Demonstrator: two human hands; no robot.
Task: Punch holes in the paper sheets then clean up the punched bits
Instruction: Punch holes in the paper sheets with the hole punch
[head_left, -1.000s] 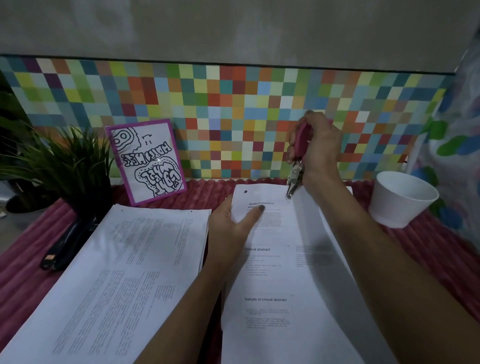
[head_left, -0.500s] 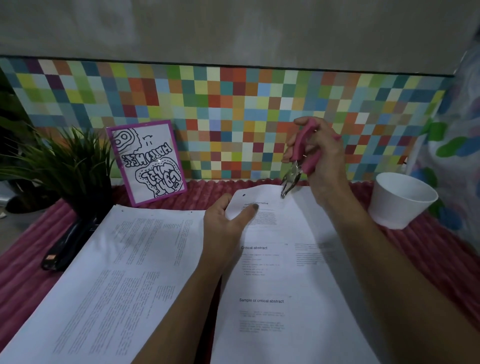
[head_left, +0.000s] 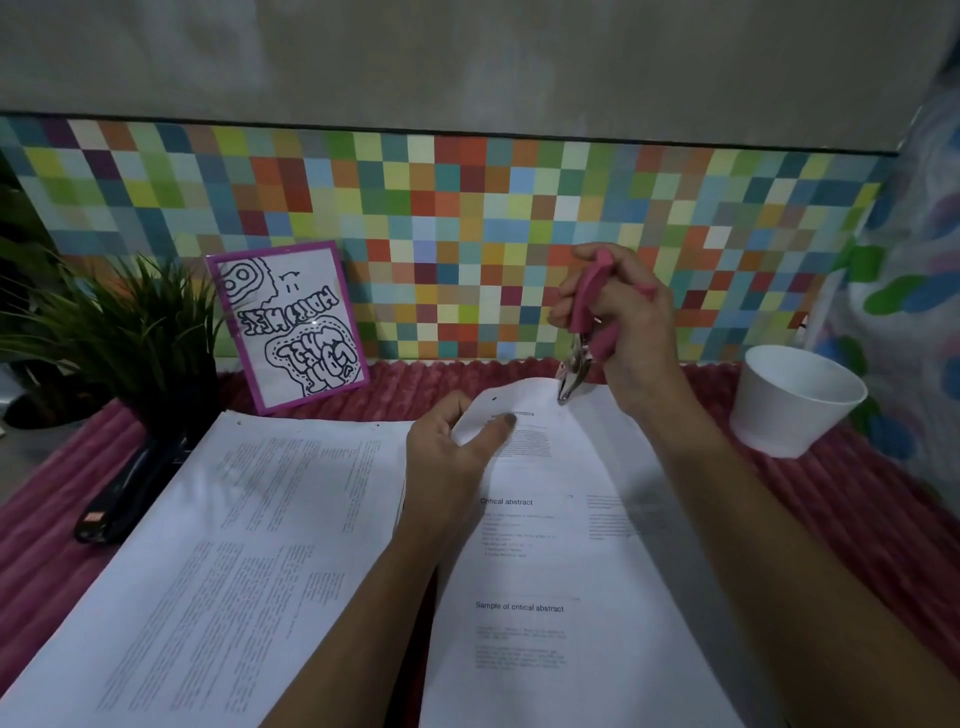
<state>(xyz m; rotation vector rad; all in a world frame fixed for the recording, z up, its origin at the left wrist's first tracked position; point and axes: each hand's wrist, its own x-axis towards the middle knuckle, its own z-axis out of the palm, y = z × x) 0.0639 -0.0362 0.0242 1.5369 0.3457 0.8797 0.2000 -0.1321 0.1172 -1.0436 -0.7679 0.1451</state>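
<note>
A printed paper sheet (head_left: 561, 545) lies on the right, its top left corner lifted and curled. My left hand (head_left: 457, 447) pinches that corner, thumb on the print. One small punched hole (head_left: 494, 399) shows near the top edge. My right hand (head_left: 623, 322) grips a pink-handled hole punch (head_left: 584, 332), handles spread, its metal jaws pointing down at the sheet's top edge. A thick stack of printed sheets (head_left: 234, 545) lies on the left with small holes along its top edge.
A white cup (head_left: 795, 400) stands at the right on the red ribbed mat (head_left: 857, 519). A framed drawing (head_left: 291, 322) leans on the tiled wall. A potted plant (head_left: 114, 332) and a black stapler (head_left: 119, 493) sit at the left.
The punch's handles have sprung apart and its jaws have lifted off the sheet's edge, leaving a hole. My left hand has pulled the sheet's corner slightly leftward.
</note>
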